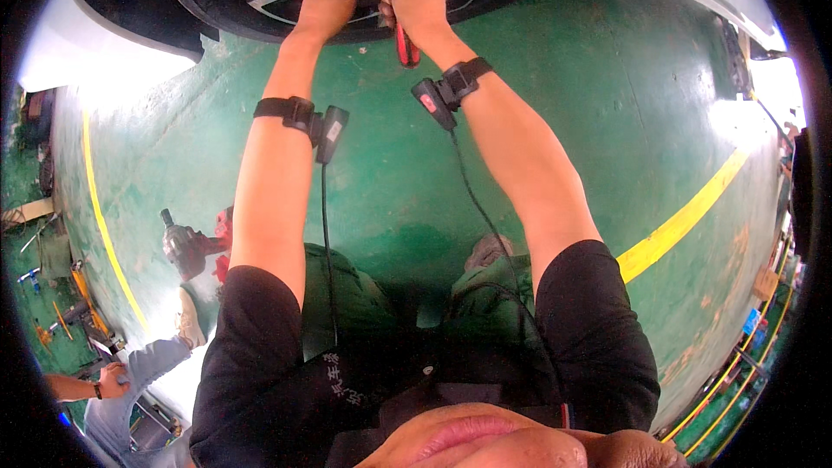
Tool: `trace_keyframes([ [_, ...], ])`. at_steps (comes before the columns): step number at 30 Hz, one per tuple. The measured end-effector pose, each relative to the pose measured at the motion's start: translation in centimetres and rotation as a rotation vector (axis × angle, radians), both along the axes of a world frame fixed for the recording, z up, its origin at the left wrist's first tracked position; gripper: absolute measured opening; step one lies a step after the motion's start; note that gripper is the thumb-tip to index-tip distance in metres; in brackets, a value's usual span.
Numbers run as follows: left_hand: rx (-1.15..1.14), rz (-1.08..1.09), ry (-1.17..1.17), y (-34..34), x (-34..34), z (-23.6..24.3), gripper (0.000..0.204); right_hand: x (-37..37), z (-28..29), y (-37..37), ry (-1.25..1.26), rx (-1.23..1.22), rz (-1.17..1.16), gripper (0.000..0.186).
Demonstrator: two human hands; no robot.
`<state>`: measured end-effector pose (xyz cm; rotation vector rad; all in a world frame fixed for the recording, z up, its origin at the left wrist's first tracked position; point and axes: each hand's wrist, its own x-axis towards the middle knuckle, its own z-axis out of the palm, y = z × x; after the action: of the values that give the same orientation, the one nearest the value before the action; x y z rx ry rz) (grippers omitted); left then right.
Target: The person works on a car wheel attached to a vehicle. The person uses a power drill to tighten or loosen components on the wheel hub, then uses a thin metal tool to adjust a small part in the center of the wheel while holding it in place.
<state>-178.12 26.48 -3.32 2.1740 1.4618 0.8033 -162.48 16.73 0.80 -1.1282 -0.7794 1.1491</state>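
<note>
A dark car wheel [286,10] with silver-edged spokes fills the top of the view, in front of both hands. My right hand [414,2] is closed around a screwdriver [407,50]; its red and black handle sticks out below the fist, and a thin pale shaft shows above it, towards the wheel's hub. Close by on the left, my left hand [326,5] is at the wheel's spokes. Its thumb points up and the other fingers curl in; whatever they grip is hidden. Each forearm wears a black strap with a small cabled device.
A red and black cordless power tool [195,247] lies on the green floor left of my knees. Another person's leg [143,381] and hand [113,379] are at lower left, near scattered tools [78,303]. White car panels [130,43] flank the wheel. Yellow lines [685,217] cross the floor.
</note>
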Motion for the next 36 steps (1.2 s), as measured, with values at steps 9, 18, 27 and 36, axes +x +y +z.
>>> trace_keyframes([
  [9, -0.075, 0.026, 0.027, -0.4, 0.4, 0.5, 0.075, -1.4, 2.0, -0.7, 0.034, -0.031, -0.148, 0.029],
  [18, -0.009, 0.011, 0.010, 0.0, 0.0, -0.1, 0.078, -0.5, -0.6, 0.0, -0.601, 0.151, -0.358, 0.025],
  [27, 0.000, -0.016, 0.037, -0.2, -0.1, 0.2, 0.081, 1.0, -1.6, 0.2, -0.653, 0.263, -0.378, 0.017],
  [36, -0.086, 0.025, 0.074, -0.1, 0.4, 0.4, 0.081, 0.0, -0.5, 0.0, -0.679, 0.200, -0.431, 0.022],
])
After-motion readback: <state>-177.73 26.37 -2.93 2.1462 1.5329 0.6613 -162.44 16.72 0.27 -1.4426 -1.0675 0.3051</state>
